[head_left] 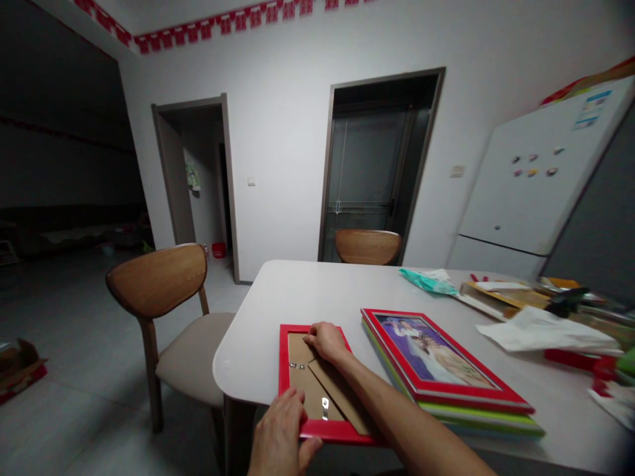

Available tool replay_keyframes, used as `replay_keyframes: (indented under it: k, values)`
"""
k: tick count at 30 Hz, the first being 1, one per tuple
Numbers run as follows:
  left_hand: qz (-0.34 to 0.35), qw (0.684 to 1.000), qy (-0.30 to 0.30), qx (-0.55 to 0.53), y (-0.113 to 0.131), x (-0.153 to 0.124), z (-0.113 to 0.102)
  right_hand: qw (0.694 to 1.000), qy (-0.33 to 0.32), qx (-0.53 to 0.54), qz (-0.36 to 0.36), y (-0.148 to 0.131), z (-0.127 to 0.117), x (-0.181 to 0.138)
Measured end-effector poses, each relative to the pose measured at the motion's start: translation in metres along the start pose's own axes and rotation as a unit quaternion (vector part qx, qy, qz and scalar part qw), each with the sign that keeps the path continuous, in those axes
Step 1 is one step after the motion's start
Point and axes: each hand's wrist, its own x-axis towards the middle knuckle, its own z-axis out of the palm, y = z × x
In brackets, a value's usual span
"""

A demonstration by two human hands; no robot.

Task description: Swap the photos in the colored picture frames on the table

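A red picture frame (284, 360) lies face down at the table's near edge, its brown backing board (306, 383) showing with small metal fittings. My left hand (280, 430) grips the frame's near left corner, with the thumb on the near rim and the fingers over the left side. At the far end of the backing, my right hand (327, 340) is closed, fingertips pressed down by the inner edge of the rim; what they pinch is hidden. The right forearm covers much of the frame's right side. Beside it, another red picture frame (506, 395), holding a photo, lies face up on green-edged frames (489, 418).
The white table (317, 284) has rounded corners. On its right lie a teal packet (429, 282), white paper (546, 328) and a cluttered pile of boxes. Wooden chairs stand at the left (163, 284) and far side (368, 246). A white fridge (536, 205) is at the right.
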Motion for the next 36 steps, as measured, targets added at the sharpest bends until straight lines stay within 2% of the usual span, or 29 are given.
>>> replay_keyframes:
  k: [4, 7, 12, 17, 19, 22, 24, 25, 27, 28, 29, 31, 33, 34, 36]
  values:
    - [0.015, 1.000, -0.001, 0.009, 0.000, -0.003, 0.002, 0.999, 0.006, 0.002, 0.050, -0.002, -0.002, 0.008]
    - [0.021, 1.000, 0.003, 0.022, -0.005, -0.004, 0.001, 0.998, 0.025, 0.016, 0.060, -0.003, -0.004, 0.008]
    - [0.047, 0.998, -0.018, 0.037, -0.002, -0.001, 0.001, 0.995, 0.059, 0.074, 0.009, -0.001, -0.014, -0.007]
    - [0.089, 0.995, -0.038, 0.016, 0.010, 0.011, 0.017, 0.985, 0.074, 0.152, -0.035, 0.010, -0.038, -0.033]
    - [0.090, 0.995, -0.032, -0.012, 0.010, 0.014, 0.016, 0.964, 0.100, 0.246, -0.018, 0.015, -0.050, -0.046]
    - [0.078, 0.991, 0.023, -0.110, 0.013, 0.016, -0.004, 0.887, 0.155, 0.431, 0.059, 0.017, -0.059, -0.071]
    - [0.050, 0.967, 0.086, -0.237, 0.023, 0.018, -0.024, 0.829, 0.146, 0.527, 0.117, 0.008, -0.055, -0.090]
    - [0.026, 0.942, 0.115, -0.313, 0.031, 0.019, -0.032, 0.802, 0.113, 0.570, 0.139, 0.001, -0.051, -0.100]
    - [-0.016, 0.877, 0.138, -0.461, 0.051, 0.021, -0.044, 0.745, 0.000, 0.644, 0.174, -0.017, -0.041, -0.116]
    - [-0.029, 0.844, 0.139, -0.517, 0.061, 0.022, -0.046, 0.713, -0.046, 0.680, 0.165, -0.026, -0.037, -0.122]
    - [-0.034, 0.817, 0.136, -0.559, 0.072, 0.022, -0.047, 0.683, -0.050, 0.717, 0.126, -0.034, -0.037, -0.127]
    - [-0.023, 0.787, 0.134, -0.602, 0.089, 0.023, -0.045, 0.649, 0.001, 0.758, 0.065, -0.041, -0.047, -0.132]
    - [-0.005, 0.781, 0.142, -0.608, 0.102, 0.027, -0.044, 0.655, 0.058, 0.752, 0.047, -0.034, -0.072, -0.133]
    - [0.000, 0.783, 0.140, -0.607, 0.106, 0.029, -0.044, 0.672, 0.075, 0.734, 0.062, -0.025, -0.089, -0.132]
    - [0.002, 0.786, 0.119, -0.607, 0.112, 0.038, -0.041, 0.728, 0.098, 0.673, 0.087, 0.000, -0.126, -0.127]
